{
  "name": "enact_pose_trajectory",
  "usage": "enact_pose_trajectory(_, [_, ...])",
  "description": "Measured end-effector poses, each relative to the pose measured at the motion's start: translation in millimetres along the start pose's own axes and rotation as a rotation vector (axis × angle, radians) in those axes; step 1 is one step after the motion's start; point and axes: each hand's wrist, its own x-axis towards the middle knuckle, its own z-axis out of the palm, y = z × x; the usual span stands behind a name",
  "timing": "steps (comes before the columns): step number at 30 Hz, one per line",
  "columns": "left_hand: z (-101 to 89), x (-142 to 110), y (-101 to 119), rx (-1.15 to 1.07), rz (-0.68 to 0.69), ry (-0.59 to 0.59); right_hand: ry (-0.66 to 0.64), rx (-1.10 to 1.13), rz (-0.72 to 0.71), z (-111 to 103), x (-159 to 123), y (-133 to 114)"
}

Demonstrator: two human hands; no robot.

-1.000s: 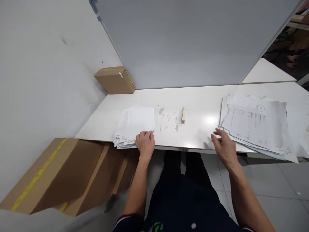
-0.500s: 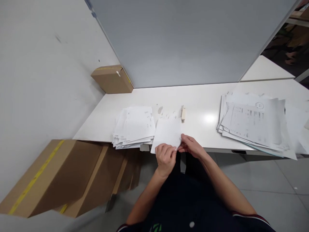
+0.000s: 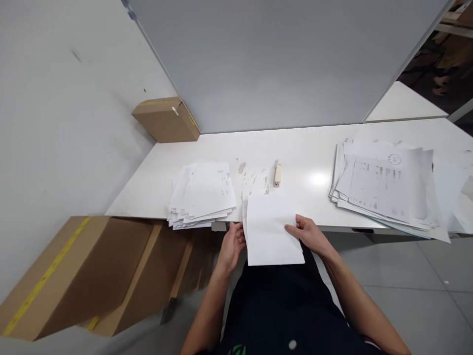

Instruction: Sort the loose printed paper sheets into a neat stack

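Observation:
A few white sheets of paper (image 3: pixel 271 231) are held over the table's front edge and my lap, blank side up. My left hand (image 3: pixel 232 245) grips their left edge, fingers curled under. On their right side my right hand (image 3: pixel 308 234) pinches them, thumb on top. Just to the left lies a stack of small white papers (image 3: pixel 201 195) on the white table (image 3: pixel 303 148). A beige stapler (image 3: pixel 277 174) rests on the table behind the held sheets.
A large messy pile of printed sheets (image 3: pixel 384 185) covers the table's right side. A small cardboard box (image 3: pixel 165 120) sits at the back left corner against a grey partition. Flattened cardboard boxes (image 3: pixel 88 271) lean beside the table at lower left.
My left hand took sheets from the left stack and my right hand came over from the right pile. Both now hold them, pulled nearer to me than half a second ago.

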Motion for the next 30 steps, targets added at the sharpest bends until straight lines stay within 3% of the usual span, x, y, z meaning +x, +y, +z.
enact_pose_trajectory(2, [10.4, 3.0, 4.3, -0.223, -0.08, -0.08, 0.003, -0.037, -0.004, 0.9, -4.2, 0.1])
enact_pose_trajectory(6, [22.0, 6.3, 11.0, -0.338, -0.015, 0.05, 0.129, 0.032, 0.005, -9.2, -5.0, 7.8])
enact_pose_trajectory(11, [1.8, 7.7, 31.4, -0.316, 0.205, 0.159, 0.489, -0.009, -0.014, -50.7, -8.8, 16.6])
enact_pose_trajectory(14, [-2.1, 5.6, 43.2, -0.316, 0.269, 0.128, 0.581, -0.034, -0.046, -62.1, -12.7, 12.3])
enact_pose_trajectory(16, [5.6, 4.9, 44.0, -0.304, 0.254, 0.077, 0.536, -0.023, -0.055, -56.0, -13.4, 6.6])
enact_pose_trajectory(18, [18.2, 6.1, 37.7, -0.256, 0.214, 0.041, 0.411, 0.027, -0.048, -41.3, -12.0, 1.1])
enact_pose_trajectory(22, [37.0, 13.3, 15.7, 0.039, 0.242, 0.042, 0.216, 0.168, -0.053, -8.6, -5.1, -4.1])
enact_pose_trajectory(26, [38.4, 18.6, 3.7, 0.278, 0.352, 0.132, 0.247, 0.106, -0.085, 6.6, -2.8, -7.4])
enact_pose_trajectory(30, [41.7, 19.7, 0.7, 0.155, 0.34, 0.102, 0.279, -0.025, -0.124, 12.6, -6.0, -11.8])
